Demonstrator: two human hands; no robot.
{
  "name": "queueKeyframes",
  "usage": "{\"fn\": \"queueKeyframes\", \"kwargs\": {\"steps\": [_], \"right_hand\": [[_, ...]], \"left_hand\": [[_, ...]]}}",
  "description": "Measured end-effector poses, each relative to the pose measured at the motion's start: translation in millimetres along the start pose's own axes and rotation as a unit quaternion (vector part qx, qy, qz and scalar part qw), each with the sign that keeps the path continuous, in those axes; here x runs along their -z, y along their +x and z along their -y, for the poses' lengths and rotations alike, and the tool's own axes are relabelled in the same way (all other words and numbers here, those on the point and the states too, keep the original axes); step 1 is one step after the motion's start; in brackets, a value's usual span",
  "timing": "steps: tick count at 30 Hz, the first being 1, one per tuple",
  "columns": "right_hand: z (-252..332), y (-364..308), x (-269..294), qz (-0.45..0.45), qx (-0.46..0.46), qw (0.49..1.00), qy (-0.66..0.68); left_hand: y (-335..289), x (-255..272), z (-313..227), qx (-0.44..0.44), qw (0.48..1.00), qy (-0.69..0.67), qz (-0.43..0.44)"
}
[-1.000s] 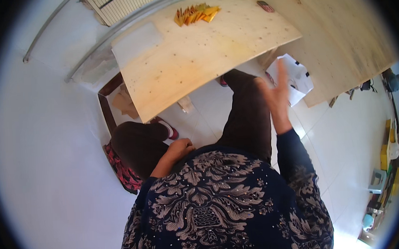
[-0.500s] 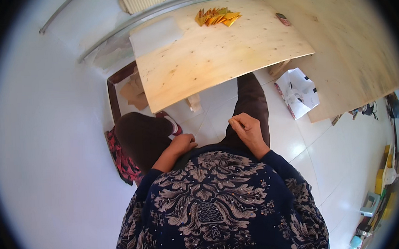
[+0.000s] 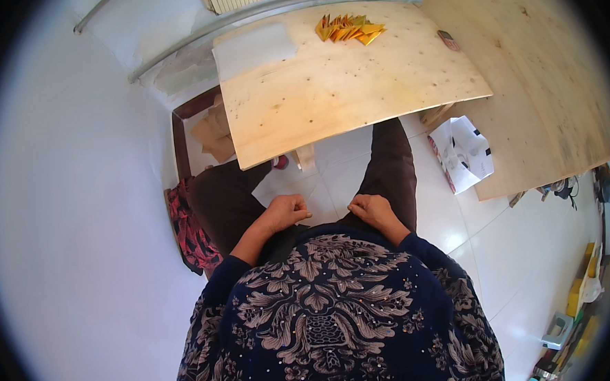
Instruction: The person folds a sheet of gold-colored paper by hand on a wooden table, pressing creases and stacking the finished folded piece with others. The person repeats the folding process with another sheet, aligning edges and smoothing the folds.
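Observation:
Both hands are over my lap, between the dark brown trouser legs and just ahead of my patterned navy top [image 3: 324, 300]. My left hand [image 3: 285, 213] is closed, its fingers curled and pressed together at the tips. Facing it a short way to the right, my right hand [image 3: 373, 210] is closed too, thumb side toward the left. The two hands are apart. Whatever they may hold is hidden or too small to make out. Beyond them stands a pale wooden table [image 3: 354, 84], with a pile of shiny gold packets [image 3: 350, 29] near its far edge.
A whitish sheet [image 3: 256, 50] covers the table's far left, and a small red phone [image 3: 448, 40] lies at its far right. A white bag [image 3: 462, 155] stands on the tiled floor near a second wooden panel [image 3: 548, 95]. Brown paper [image 3: 213, 130] sits left below the table.
My left hand has moved up and right, toward my right hand, which has dropped lower. My left leg has shifted, its foot now mostly under the table. The view has tilted slightly.

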State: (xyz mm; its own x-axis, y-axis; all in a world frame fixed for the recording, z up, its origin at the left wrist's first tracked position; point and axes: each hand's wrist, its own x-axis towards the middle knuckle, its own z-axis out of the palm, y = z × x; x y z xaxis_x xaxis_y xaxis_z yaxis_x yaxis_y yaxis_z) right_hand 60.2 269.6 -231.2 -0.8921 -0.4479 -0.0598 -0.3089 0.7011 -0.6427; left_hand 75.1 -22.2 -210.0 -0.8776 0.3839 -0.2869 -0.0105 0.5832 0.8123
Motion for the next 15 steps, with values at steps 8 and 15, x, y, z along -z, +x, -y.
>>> {"fn": "queueKeyframes", "kwargs": {"steps": [8,15], "right_hand": [[4,0,-5,-0.025,0.015,0.997,-0.065],[2,-1,-3,-0.014,0.015,0.997,-0.081]], "left_hand": [[11,-5,-14,-0.096,0.993,0.026,-0.056],[2,43,-26,-0.022,0.994,-0.061,-0.093]]}}
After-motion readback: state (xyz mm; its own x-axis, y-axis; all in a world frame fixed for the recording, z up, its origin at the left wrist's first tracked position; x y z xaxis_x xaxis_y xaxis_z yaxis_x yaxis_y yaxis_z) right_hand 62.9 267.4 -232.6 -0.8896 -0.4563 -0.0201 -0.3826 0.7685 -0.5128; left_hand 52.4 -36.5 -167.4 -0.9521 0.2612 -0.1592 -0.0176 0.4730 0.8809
